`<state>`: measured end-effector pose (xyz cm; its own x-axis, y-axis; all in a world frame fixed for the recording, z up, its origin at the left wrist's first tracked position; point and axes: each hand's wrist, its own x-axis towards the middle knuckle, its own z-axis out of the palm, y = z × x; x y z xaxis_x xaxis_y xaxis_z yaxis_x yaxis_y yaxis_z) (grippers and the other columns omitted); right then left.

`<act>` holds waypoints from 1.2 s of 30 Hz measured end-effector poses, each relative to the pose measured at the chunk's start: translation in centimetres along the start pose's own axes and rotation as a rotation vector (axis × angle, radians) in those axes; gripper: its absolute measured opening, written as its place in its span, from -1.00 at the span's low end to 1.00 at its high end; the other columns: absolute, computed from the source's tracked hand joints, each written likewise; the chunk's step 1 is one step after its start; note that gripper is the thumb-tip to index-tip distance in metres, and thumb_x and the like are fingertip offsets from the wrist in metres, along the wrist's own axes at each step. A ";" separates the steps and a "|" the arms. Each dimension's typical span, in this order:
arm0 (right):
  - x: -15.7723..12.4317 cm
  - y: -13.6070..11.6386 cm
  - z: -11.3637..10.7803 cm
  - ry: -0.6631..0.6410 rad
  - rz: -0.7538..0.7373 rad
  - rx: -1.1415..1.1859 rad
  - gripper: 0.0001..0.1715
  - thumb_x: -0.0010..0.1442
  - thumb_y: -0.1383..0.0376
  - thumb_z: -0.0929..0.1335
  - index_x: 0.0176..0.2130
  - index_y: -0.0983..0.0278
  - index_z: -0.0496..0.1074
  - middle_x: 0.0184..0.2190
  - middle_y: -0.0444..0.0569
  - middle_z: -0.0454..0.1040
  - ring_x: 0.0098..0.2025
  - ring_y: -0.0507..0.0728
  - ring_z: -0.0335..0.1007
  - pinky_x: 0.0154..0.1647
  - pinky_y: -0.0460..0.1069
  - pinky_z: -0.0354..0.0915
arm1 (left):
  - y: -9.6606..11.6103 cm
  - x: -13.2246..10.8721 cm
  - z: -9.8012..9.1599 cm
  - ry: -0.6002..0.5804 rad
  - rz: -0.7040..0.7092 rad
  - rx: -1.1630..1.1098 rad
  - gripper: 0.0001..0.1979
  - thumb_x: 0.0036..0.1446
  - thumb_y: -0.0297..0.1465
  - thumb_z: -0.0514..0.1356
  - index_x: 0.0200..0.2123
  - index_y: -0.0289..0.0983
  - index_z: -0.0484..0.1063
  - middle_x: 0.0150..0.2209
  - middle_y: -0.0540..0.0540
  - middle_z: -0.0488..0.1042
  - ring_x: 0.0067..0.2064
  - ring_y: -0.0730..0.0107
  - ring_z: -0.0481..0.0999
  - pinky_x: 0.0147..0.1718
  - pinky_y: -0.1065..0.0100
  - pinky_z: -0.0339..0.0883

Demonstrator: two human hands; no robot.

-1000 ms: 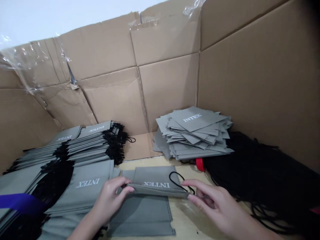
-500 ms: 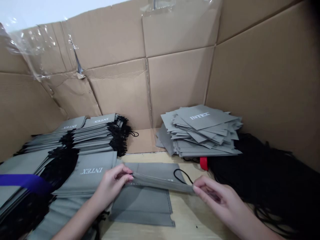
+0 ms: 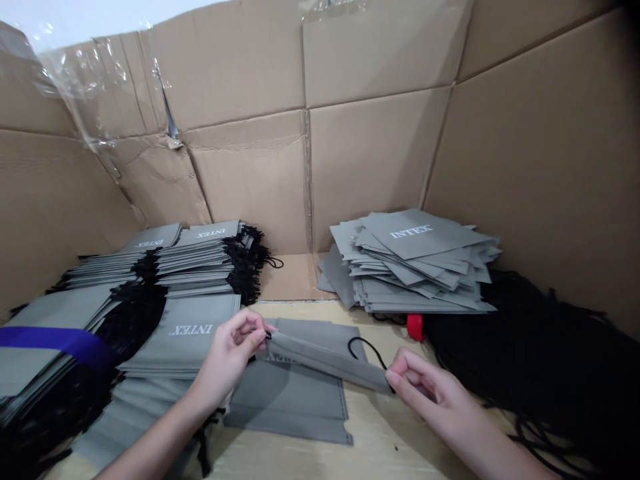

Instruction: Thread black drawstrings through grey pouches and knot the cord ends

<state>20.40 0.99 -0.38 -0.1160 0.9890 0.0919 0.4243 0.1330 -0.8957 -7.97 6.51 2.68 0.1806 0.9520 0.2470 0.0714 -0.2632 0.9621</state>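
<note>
A grey fabric drawstring pouch [image 3: 327, 361] is stretched between my two hands, slanting down to the right above the table. My left hand [image 3: 239, 343] pinches its left end, where a bit of black cord shows at the fingertips. At the right end, my right hand [image 3: 420, 385] closes thumb and finger on the corner and the black cord [image 3: 367, 343], which loops up above the edge. Beneath the held pouch lie more flat grey pouches [image 3: 290, 407], one with a notched corner. Part of an INTEX print shows just under the held edge.
Stacked grey pouches with black cords [image 3: 195, 263] fill the left, one bundle crossed by a purple band [image 3: 55, 343]. A loose pile of grey pouches [image 3: 420, 253] stands back right, near a red strap [image 3: 415, 327] and a heap of black cords [image 3: 530, 360]. Cardboard walls [image 3: 250, 167] surround the table.
The held pouch has tilted so more of its front band faces me. Both hands keep their pinch at its ends. The whole view has shifted slightly.
</note>
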 end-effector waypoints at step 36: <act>-0.9 1.0 -0.7 0.030 -0.238 -0.283 -0.74 0.26 0.17 0.15 -0.43 0.20 0.18 -0.62 -0.21 0.11 -0.60 0.01 0.02 -0.60 -0.09 -0.06 | 0.7 0.4 -2.3 -0.205 0.357 1.032 -0.75 0.05 -0.51 0.05 -0.21 -0.20 0.42 -0.28 -0.08 0.48 -0.31 0.30 0.47 -0.32 0.38 0.28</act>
<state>21.51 0.29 -1.06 -0.2169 0.9291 0.2997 0.6208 0.3682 -0.6921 -10.08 7.04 3.68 0.5057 0.7770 0.3749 0.7480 -0.6114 0.2583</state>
